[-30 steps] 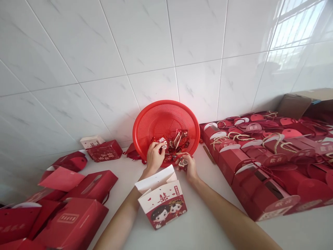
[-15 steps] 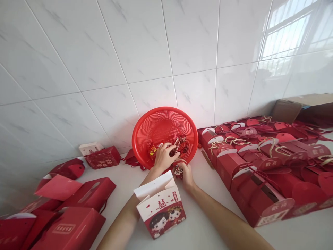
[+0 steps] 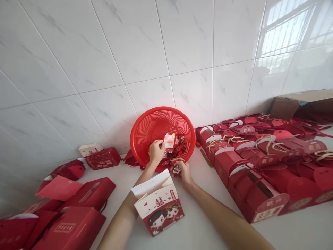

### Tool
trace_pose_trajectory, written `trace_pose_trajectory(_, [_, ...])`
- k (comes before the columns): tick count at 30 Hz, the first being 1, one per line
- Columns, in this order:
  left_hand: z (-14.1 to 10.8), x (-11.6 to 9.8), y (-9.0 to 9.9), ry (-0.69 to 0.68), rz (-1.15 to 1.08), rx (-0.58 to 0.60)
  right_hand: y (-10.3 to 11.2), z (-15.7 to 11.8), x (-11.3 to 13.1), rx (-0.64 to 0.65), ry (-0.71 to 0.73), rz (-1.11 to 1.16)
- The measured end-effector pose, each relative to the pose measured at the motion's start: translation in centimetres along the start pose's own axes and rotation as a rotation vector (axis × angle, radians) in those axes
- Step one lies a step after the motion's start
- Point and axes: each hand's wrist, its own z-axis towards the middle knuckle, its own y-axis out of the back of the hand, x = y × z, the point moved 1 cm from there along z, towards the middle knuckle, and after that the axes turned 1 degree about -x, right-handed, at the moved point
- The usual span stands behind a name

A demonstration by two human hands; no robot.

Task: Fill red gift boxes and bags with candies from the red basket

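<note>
A red plastic basket (image 3: 162, 111) leans tilted against the wall, with several wrapped sweets (image 3: 180, 150) low inside it. Inside its opening, my left hand (image 3: 156, 152) pinches a small pale pink packet (image 3: 169, 140) by its left edge. My right hand (image 3: 186, 173) is closed around a red and cream wrapped sweet (image 3: 177, 168) at the basket's front rim. Nearer to me stands an open gift box (image 3: 160, 208), white above and dark red below, with two cartoon figures; it hides part of my left forearm.
Rows of dark red gift boxes (image 3: 257, 191) with rope handles fill the right side. Several more red boxes (image 3: 70, 227) lie at left. A small box (image 3: 103, 158) sits by the wall. A cardboard box (image 3: 296, 104) stands at the far right, and a brown strip (image 3: 206, 157) lies beside the basket.
My left hand has drawn back slightly leftward from the sweets and now holds up the pale pink packet. The right hand keeps its hold at the rim. The view has shifted slightly.
</note>
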Motion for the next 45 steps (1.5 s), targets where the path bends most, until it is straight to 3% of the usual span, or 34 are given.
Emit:
trace_pose_trajectory(8, [2.1,1.2,1.9,0.108,0.014,-0.214,0.0,0.0,0.2,-0.004,-0.016,-0.006])
trace_pose_trajectory(11, [2.2,0.3,1.8,0.002,0.060,-0.256,0.0,-0.1,0.1,-0.006,-0.016,-0.009])
trace_pose_trajectory(13, [2.0,-0.9,1.3,-0.152,0.060,-0.134,-0.1,-0.1,0.1,-0.010,-0.018,-0.010])
trace_pose_trajectory(16, [1.3,-3.2,0.0,-0.364,0.026,0.238,0.0,0.0,0.0,-0.013,-0.017,-0.010])
trace_pose_trajectory(18, [0.9,-4.3,-0.9,-0.384,0.041,0.434,0.0,0.0,-0.1,-0.012,-0.012,-0.009])
trace_pose_trajectory(21, [0.6,-5.0,-1.8,-0.286,0.115,0.547,0.0,0.0,-0.2,-0.009,-0.010,-0.006])
trace_pose_trajectory(29, [1.5,-3.4,-2.7,-0.195,0.083,0.503,0.0,0.2,0.0,-0.012,-0.032,0.011])
trace_pose_trajectory(32, [1.4,-2.6,-2.7,-0.181,-0.024,0.455,0.1,0.2,0.1,-0.013,-0.035,0.031])
trace_pose_trajectory(39, [1.1,-1.7,-1.0,-0.118,-0.165,0.330,0.5,0.4,0.3,-0.014,-0.067,0.066])
trace_pose_trajectory(45, [0.8,-1.2,0.1,-0.122,-0.308,0.357,0.5,0.4,0.4,-0.020,-0.066,0.069])
